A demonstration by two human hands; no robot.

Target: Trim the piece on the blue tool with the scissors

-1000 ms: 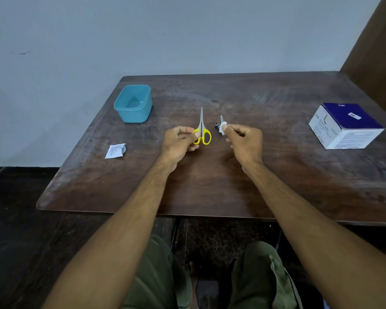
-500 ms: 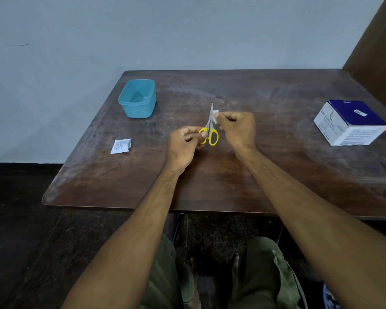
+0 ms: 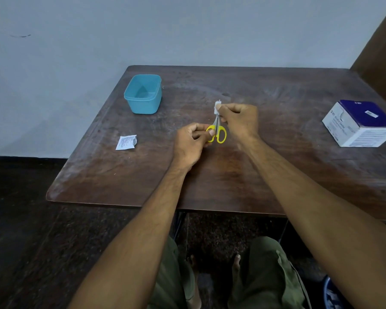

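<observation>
My left hand grips the yellow handles of a small pair of scissors, blades pointing away from me. My right hand pinches a small white pad against the upper part of the blades. Both hands hover over the middle of the dark wooden table. The blade tips are mostly hidden behind the white pad and my right fingers.
An open teal plastic tub stands at the back left. A torn white sachet lies at the left. A white and blue box sits at the right edge. My knees show below the table's near edge.
My right hand has brought the white pad from beside the scissors onto the blades. My left hand keeps hold of the handles.
</observation>
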